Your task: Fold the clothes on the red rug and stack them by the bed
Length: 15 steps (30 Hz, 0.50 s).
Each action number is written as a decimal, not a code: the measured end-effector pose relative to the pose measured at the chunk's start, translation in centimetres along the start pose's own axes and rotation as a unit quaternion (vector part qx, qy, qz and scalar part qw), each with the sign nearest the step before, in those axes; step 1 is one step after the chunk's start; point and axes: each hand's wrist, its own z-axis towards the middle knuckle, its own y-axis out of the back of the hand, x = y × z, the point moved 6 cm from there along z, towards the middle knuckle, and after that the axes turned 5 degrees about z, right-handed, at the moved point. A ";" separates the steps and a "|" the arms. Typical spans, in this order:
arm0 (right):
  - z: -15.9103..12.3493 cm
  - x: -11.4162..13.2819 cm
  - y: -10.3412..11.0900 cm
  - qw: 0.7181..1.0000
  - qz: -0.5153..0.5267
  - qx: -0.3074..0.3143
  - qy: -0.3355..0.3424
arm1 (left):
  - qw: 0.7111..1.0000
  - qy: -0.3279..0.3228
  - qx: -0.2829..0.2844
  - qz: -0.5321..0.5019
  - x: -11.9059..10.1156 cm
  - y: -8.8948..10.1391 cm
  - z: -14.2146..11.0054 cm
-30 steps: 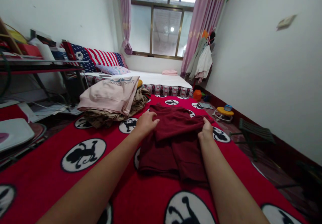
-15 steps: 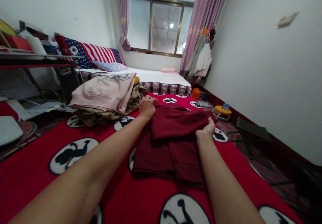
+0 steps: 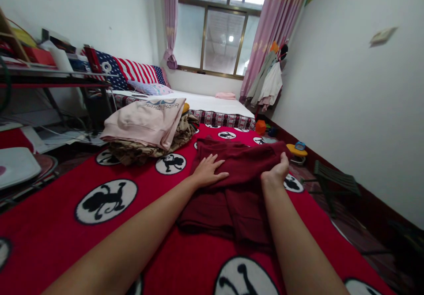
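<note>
On the red monkey-print blanket [image 3: 172, 264], a folded maroon garment [image 3: 245, 158] is being pressed by the left hand [image 3: 209, 172], its fingers spread, while its right edge is being grasped by the right hand [image 3: 276, 172], whose fingertips are partly hidden. Beyond, a pale-pink sweatshirt [image 3: 142, 125] is being borne by camouflage clothing [image 3: 141, 150], and the far window [image 3: 220, 43] is being flanked by mauve curtains [image 3: 277, 17].

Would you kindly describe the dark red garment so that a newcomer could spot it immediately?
Start from the bright red blanket with white circles. On it, right of the clothes pile, lies the dark red garment, under the left hand. Unlike the pile's lettered pink garment, it is plain maroon.
</note>
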 end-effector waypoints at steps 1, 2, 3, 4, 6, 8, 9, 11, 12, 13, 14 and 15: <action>-1.0 0.4 -1.1 0.999 -0.005 0.030 0.009 | 0.998 0.010 -0.036 -0.056 0.4 0.7 0.0; -2.1 0.6 -2.4 0.997 -0.022 0.068 0.005 | 0.989 0.030 -0.080 -0.123 1.0 1.6 0.0; -3.3 0.6 -3.7 0.991 -0.053 0.121 -0.012 | 0.970 0.060 -0.128 -0.198 1.8 2.5 -0.1; -4.5 0.4 -5.2 0.976 -0.095 0.191 -0.035 | 0.942 0.096 -0.173 -0.273 2.8 3.3 -0.3; -6.7 -0.1 -7.1 0.933 -0.186 0.299 -0.067 | 0.874 0.165 -0.242 -0.388 4.9 4.7 -1.0; -7.4 -0.3 -7.7 0.904 -0.264 0.334 -0.047 | 0.832 0.204 -0.284 -0.431 6.5 5.8 -1.6; -7.2 -0.3 -7.6 0.893 -0.301 0.333 -0.020 | 0.827 0.210 -0.302 -0.424 7.0 6.3 -1.8; -6.5 -0.4 -7.2 0.863 -0.384 0.327 0.040 | 0.845 0.196 -0.334 -0.370 7.2 7.4 -2.2; -6.1 -0.6 -6.8 0.840 -0.432 0.322 0.066 | 0.861 0.176 -0.343 -0.331 6.8 7.8 -2.2; -5.7 -0.9 -6.4 0.814 -0.481 0.315 0.085 | 0.880 0.150 -0.347 -0.288 6.1 8.0 -2.2; -5.4 -1.2 -5.9 0.786 -0.529 0.305 0.096 | 0.899 0.118 -0.342 -0.246 5.2 8.1 -2.2; -5.3 -1.7 -5.3 0.757 -0.573 0.298 0.099 | 0.919 0.081 -0.326 -0.208 4.0 8.0 -2.1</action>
